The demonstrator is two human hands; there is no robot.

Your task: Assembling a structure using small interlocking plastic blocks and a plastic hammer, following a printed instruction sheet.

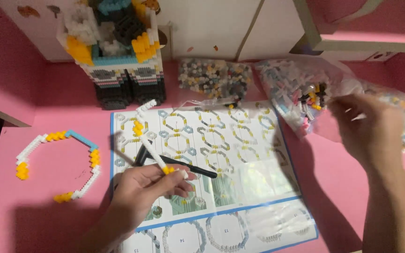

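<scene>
My left hand (148,185) grips a thin strip of small white and yellow bricks (147,140) that rises up and to the left from my fingers. It hovers over an instruction sheet (240,187) showing ring-shaped build steps. A black tool (188,167) lies on the sheet just beyond my fingers. My right hand (369,131), blurred, reaches into a clear plastic bag of mixed small bricks (301,89) at the right. What its fingers pinch cannot be made out.
A partly closed ring of white, yellow and blue bricks (59,161) lies on the pink table (48,107) at the left. A tall brick model (113,51) stands at the back. A second bag of grey and yellow bricks (214,77) sits behind the sheet.
</scene>
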